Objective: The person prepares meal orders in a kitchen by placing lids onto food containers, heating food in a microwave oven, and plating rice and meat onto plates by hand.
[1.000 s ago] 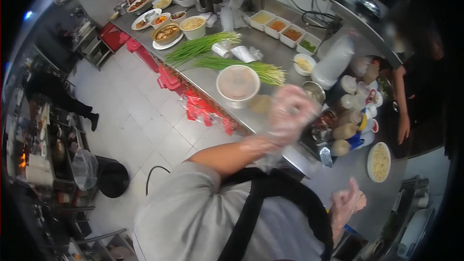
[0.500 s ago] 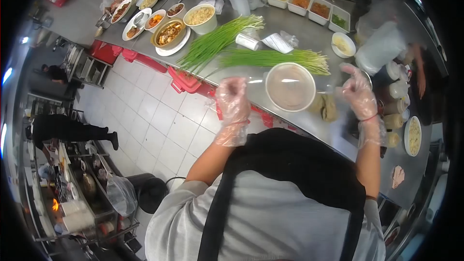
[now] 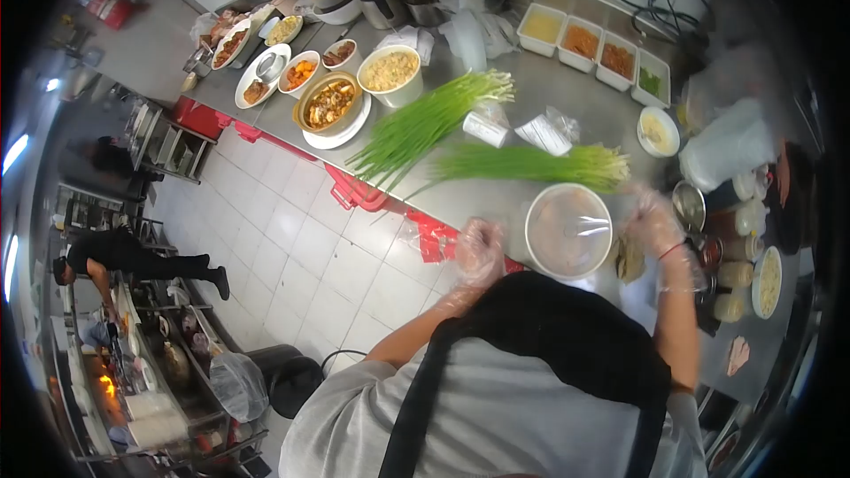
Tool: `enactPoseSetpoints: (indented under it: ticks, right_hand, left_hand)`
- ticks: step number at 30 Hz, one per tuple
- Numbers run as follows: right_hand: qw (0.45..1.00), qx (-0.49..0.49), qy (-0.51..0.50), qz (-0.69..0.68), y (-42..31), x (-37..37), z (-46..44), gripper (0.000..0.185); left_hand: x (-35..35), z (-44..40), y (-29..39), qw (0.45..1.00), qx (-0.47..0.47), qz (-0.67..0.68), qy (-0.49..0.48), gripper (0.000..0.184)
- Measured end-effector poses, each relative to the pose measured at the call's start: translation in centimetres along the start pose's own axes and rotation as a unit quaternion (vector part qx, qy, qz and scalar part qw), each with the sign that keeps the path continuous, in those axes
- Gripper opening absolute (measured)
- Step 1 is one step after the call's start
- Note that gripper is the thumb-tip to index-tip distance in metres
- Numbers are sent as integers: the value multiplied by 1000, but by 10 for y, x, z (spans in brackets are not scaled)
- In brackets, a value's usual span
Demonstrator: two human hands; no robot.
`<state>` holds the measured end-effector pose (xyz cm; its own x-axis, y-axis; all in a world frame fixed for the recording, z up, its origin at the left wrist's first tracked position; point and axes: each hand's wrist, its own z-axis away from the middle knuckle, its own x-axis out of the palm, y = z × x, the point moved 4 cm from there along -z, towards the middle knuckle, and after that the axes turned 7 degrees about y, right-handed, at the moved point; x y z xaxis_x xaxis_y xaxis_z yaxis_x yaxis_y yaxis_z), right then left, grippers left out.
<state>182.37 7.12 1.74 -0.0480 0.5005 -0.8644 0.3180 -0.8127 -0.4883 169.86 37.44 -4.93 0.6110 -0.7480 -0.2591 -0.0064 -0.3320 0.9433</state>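
Observation:
A round white bowl (image 3: 568,232) with pale brownish contents sits near the counter's front edge. Shiny clear plastic film (image 3: 591,228) stretches across its top. My left hand (image 3: 481,252), in a clear plastic glove, is closed just left of the bowl, apparently gripping the film's edge. To the right, my gloved right hand (image 3: 653,223) is partly blurred, its fingers bent together at the film's other side. A crumpled brownish cloth-like thing (image 3: 629,257) lies between the bowl and my right hand. Bunches of green chives (image 3: 540,165) lie just beyond the bowl.
Filled dishes, including a clay pot (image 3: 328,104) and a tub of rice-like food (image 3: 390,71), line the left counter. Several white trays (image 3: 580,44) stand at the back. Jars (image 3: 737,274) and a metal bowl (image 3: 688,204) are at right. A person (image 3: 133,254) works at the far-left stove.
Both hands have come down and nearer my body, alongside the bowl. My left hand has closed more tightly. The camera view has shifted, so the counter appears lower.

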Motion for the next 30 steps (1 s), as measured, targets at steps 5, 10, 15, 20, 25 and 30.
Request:
enactPoseSetpoints:
  ticks: [5, 10, 15, 20, 25, 30]
  right_hand:
    - [946, 146, -120, -262, -7, 50, 9, 50]
    - [903, 184, -152, -356, -20, 45, 10, 58]
    - [904, 187, -123, -363, -1, 50, 12, 61]
    - [919, 159, -110, -342, 0, 54, 4, 61]
    - [925, 168, -91, -328, -1, 57, -2, 65]
    - [930, 180, -93, -308, -29, 54, -12, 50]
  left_hand:
    - [28, -7, -11, 999, 15, -33, -35, 19]
    - [49, -27, -10, 995, 6, 16, -100, 15]
    - [65, -44, -2, 992, 73, 8, -103, 14]
    - [70, -68, 2, 984, 69, 53, -157, 13]
    - [72, -74, -10, 977, 86, 81, -175, 16]
    - [73, -78, -17, 971, 61, 163, -161, 23]
